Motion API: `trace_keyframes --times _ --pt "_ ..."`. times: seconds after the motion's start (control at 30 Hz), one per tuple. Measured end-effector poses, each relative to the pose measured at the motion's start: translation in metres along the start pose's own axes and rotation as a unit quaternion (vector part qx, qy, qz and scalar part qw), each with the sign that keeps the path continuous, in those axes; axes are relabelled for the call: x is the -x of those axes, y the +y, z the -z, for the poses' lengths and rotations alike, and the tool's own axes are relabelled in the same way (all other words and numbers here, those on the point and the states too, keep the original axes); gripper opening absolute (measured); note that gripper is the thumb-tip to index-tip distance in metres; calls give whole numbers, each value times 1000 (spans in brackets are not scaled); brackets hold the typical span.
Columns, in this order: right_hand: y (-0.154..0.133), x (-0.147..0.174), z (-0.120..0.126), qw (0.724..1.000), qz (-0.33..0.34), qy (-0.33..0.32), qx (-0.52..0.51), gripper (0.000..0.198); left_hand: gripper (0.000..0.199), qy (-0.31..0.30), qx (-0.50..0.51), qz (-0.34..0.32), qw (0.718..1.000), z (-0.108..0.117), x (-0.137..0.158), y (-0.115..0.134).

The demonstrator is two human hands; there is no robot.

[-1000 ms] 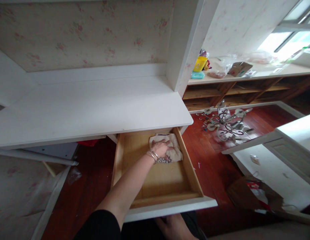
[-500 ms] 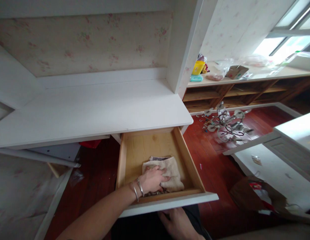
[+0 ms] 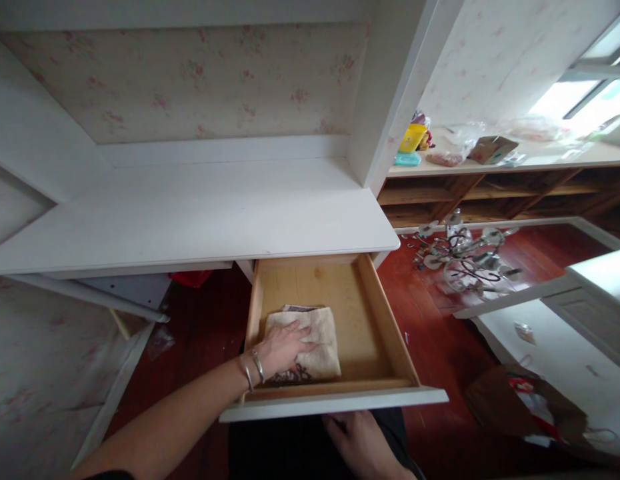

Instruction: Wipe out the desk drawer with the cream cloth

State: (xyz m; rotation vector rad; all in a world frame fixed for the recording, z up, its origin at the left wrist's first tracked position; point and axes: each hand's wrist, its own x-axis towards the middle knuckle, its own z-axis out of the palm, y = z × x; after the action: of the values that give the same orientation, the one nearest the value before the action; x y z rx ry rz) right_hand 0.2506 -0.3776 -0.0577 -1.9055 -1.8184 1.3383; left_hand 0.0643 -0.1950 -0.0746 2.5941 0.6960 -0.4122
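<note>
Cloth (image 3: 324, 340) under left fingers (image 3: 301, 347), maybe touching drawer front (image 3: 350, 402); room rightward.

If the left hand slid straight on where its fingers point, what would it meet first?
Beyond the cloth under the left hand, likely the drawer's right side wall, though depth is hard to judge.

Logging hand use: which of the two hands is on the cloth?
The left hand, with bracelets at its wrist, is on the cloth inside the drawer; the right hand shows below the drawer's front.
</note>
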Motion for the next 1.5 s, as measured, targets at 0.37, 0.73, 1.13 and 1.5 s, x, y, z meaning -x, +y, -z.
trace_keyframes --times 0.37,0.73,1.13,1.5 --pt "5 -4 -5 1000 17 9 6 35 82 -14 0 129 992 13 19 14" --pt "1 1 1 1000 21 1 -13 35 70 39 -142 166 975 0 -8 33" --pt "6 1 4 999 40 6 -11 35 96 91 -137 186 969 3 -15 6" --pt "17 -2 -1 999 48 -6 -17 35 28 228 180 312 905 37 -33 4"
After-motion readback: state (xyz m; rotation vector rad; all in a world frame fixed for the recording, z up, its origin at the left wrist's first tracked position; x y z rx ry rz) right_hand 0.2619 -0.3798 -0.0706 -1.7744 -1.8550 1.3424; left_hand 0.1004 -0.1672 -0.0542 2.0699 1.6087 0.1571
